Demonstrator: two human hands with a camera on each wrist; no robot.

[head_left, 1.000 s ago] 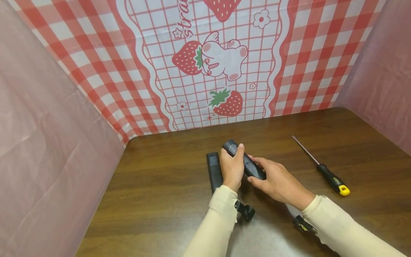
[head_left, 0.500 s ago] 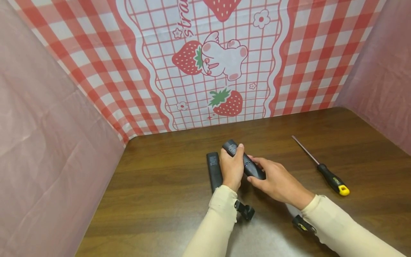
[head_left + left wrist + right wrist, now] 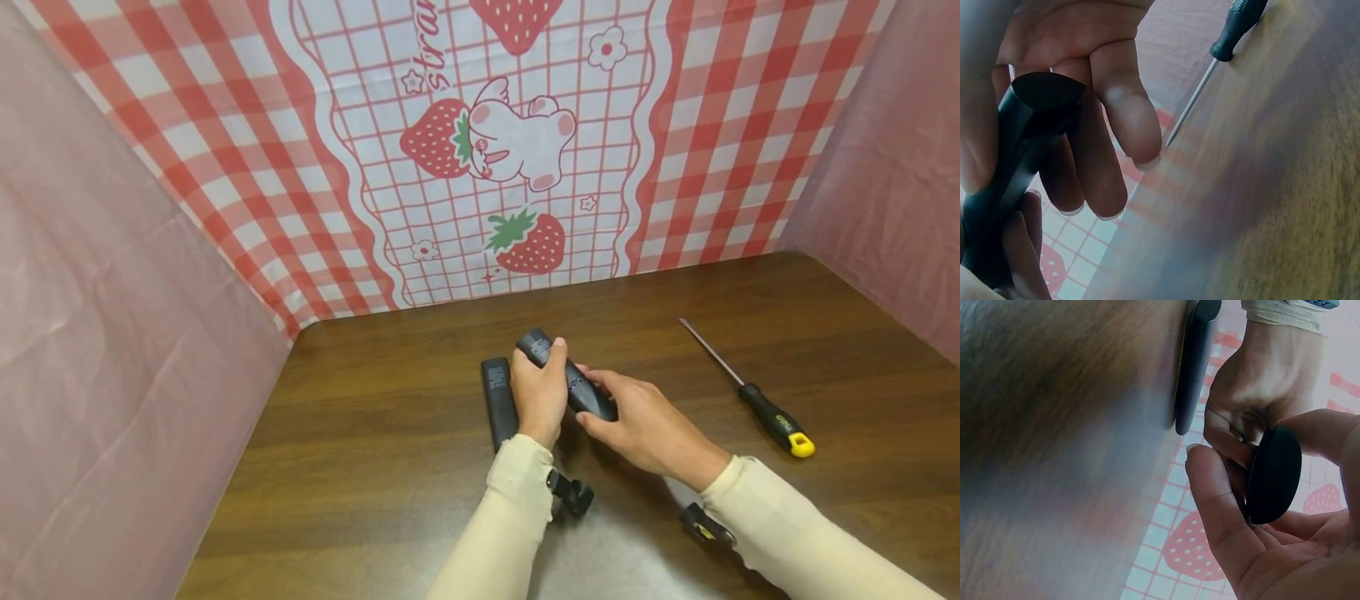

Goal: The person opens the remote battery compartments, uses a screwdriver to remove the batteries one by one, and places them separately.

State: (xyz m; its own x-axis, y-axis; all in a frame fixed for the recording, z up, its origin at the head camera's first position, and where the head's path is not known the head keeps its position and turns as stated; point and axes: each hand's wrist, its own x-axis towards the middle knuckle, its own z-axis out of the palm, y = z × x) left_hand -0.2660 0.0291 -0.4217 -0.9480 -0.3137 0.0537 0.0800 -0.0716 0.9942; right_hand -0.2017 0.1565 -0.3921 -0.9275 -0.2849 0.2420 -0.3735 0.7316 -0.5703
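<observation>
A black remote control (image 3: 594, 402) is held at a slant over the table, its printed back facing up. My left hand (image 3: 538, 392) grips its far half, the thumb lying across the back. At the near end, my right hand (image 3: 648, 421) holds it between thumb and fingers. The left wrist view shows the rounded near end of this remote (image 3: 1047, 100), with the right fingers partly spread beside it. In the right wrist view its end (image 3: 1275, 478) sits between thumb and fingers. A second black remote (image 3: 498, 396) lies left of my left hand, its lower part hidden by the wrist.
To the right on the wooden table (image 3: 360, 467) lies a screwdriver (image 3: 772, 417) with a black and yellow handle, its tip pointing away. A strawberry-print cloth (image 3: 495, 167) hangs behind the table. Pink cloth (image 3: 120, 333) stands at both sides.
The head view shifts very slightly. Both hands keep their hold on the remote control, and nothing else visibly moves.
</observation>
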